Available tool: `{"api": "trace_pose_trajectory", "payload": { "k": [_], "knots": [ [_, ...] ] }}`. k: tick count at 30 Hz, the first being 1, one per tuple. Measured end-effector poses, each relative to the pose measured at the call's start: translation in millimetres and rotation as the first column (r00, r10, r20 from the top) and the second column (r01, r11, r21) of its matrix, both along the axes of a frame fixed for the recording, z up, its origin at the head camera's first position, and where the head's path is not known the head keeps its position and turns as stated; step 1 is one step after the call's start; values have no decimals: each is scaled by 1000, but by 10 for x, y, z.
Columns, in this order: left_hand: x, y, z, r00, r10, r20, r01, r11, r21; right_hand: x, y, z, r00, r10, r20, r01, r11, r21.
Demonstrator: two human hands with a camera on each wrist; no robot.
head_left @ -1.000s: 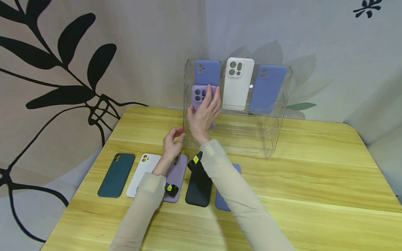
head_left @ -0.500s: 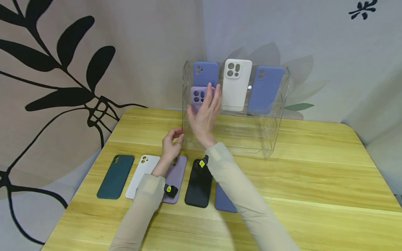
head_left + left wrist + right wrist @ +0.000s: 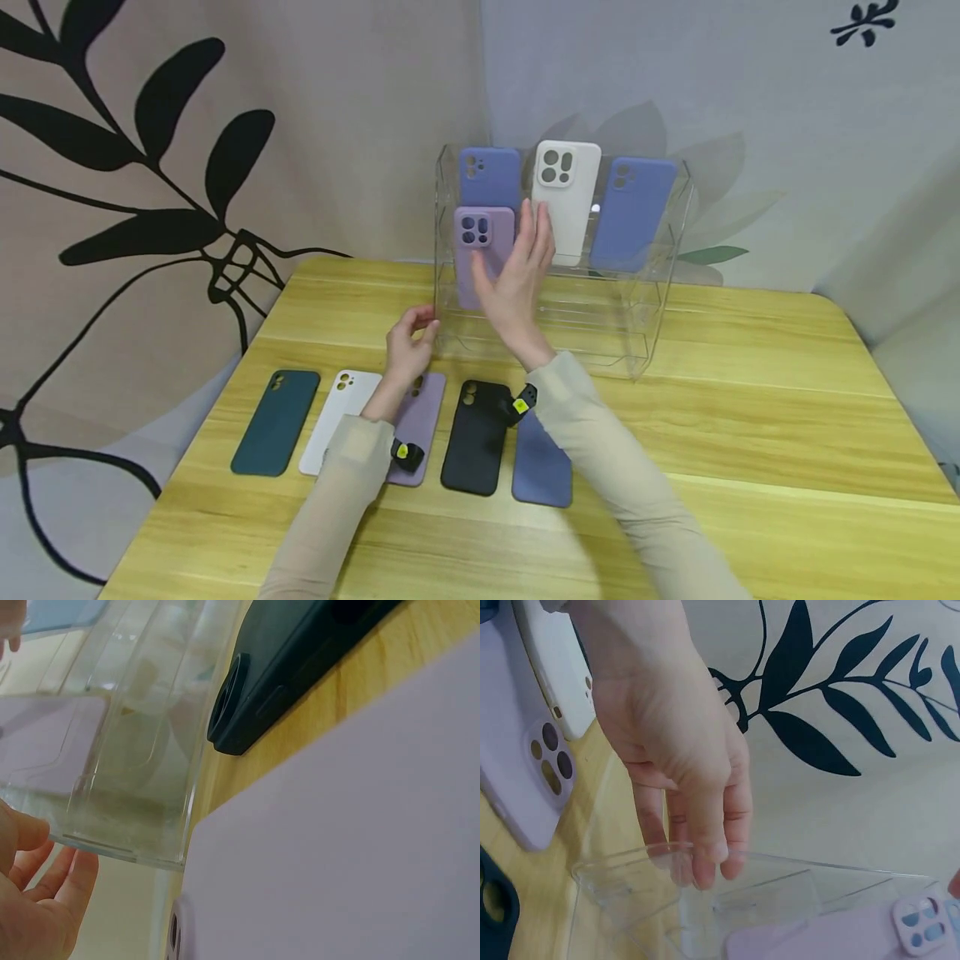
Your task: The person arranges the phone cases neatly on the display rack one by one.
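Note:
My left hand [image 3: 410,346] pinches the left edge of a clear acrylic display rack [image 3: 585,321]; the left wrist view shows thumb and fingers on either side of that edge. A light purple phone case [image 3: 483,229] leans on the rack's lower tier at the left. Just right of it is my right hand [image 3: 517,287], fingers extended and holding nothing; its thumb overlaps the case's edge in the head view, and I cannot tell if they touch. On the upper tier stand a blue case [image 3: 491,175], a white case [image 3: 566,200] and another blue case [image 3: 636,212].
Along the wooden table [image 3: 750,417] in front of the rack lie a dark green case [image 3: 276,423], a white case [image 3: 341,417], a purple case [image 3: 423,421], a black case [image 3: 474,442] and a blue case [image 3: 542,467]. Patterned fabric hangs behind.
My right hand has come off the purple case on the lower tier and moved right, leaving the case standing there. My left hand stays at the rack's edge.

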State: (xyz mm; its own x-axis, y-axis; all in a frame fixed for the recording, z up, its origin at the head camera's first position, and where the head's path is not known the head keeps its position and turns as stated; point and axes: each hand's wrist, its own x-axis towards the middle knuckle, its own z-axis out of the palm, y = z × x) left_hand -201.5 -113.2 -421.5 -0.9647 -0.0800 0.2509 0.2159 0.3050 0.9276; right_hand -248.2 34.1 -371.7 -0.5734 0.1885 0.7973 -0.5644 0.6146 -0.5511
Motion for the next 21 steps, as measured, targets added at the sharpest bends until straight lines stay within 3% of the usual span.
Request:
{"api": "trace_pose_trajectory", "payload": {
  "k": [12,18,21],
  "knots": [
    [-9,-7,-2,1000,-25,-9,26,999,30,164,364,14,997,47,-60,-47,999,16],
    [6,-1,6,1000,-20,22,20,1000,15,254,594,-8,997,38,-71,-36,999,22],
    [-17,-14,-42,999,-21,24,20,1000,9,297,742,-31,998,16,-62,-15,1000,22]
  ]
}}
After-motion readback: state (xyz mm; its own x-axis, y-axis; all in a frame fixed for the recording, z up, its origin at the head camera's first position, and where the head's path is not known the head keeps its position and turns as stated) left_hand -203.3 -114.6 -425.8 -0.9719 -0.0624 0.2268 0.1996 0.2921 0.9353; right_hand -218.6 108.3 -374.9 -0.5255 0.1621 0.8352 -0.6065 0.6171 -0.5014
